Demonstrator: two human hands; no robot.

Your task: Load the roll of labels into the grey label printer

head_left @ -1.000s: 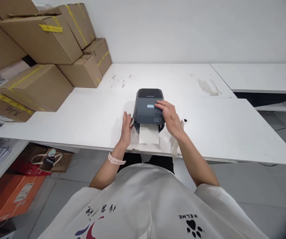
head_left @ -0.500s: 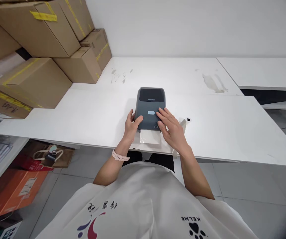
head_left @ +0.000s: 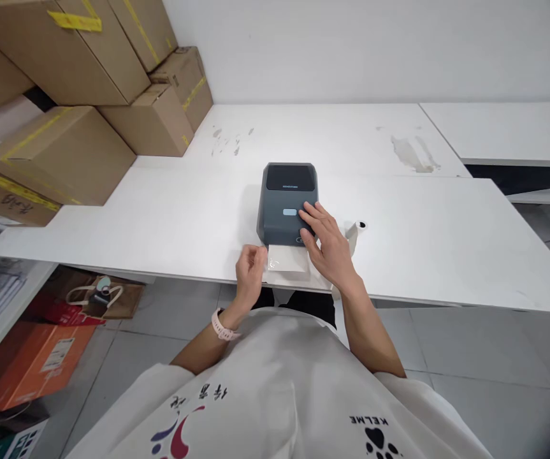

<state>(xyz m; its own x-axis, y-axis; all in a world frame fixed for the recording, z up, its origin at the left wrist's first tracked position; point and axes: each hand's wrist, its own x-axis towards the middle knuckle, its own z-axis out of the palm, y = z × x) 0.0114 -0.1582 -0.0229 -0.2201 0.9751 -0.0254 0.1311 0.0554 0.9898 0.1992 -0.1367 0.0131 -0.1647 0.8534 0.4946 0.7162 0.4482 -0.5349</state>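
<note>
A dark grey label printer (head_left: 282,220) stands on the white table near its front edge, its lid down. White label paper (head_left: 288,259) sticks out of its front toward me. On the right front of the lid rests my right hand (head_left: 328,248), fingers stretched and apart, holding nothing. My left hand (head_left: 250,271) is off the printer, at the left edge of the paper, with its fingers curled in. Whether the fingertips pinch anything is hidden. Just right of the printer, a white paper roll (head_left: 358,228) trails a loose strip toward the table's front edge.
Cardboard boxes (head_left: 67,156) with yellow tape are stacked at the left end of the white table (head_left: 422,242). A white wall (head_left: 351,51) stands behind. Lower left, an orange box (head_left: 40,363) and a paper bag (head_left: 129,303) sit below table height.
My left hand has let go of the printer's left side and moved down toward me, its fingers curling beside the paper. My right hand stays on the lid. The view has shifted slightly.
</note>
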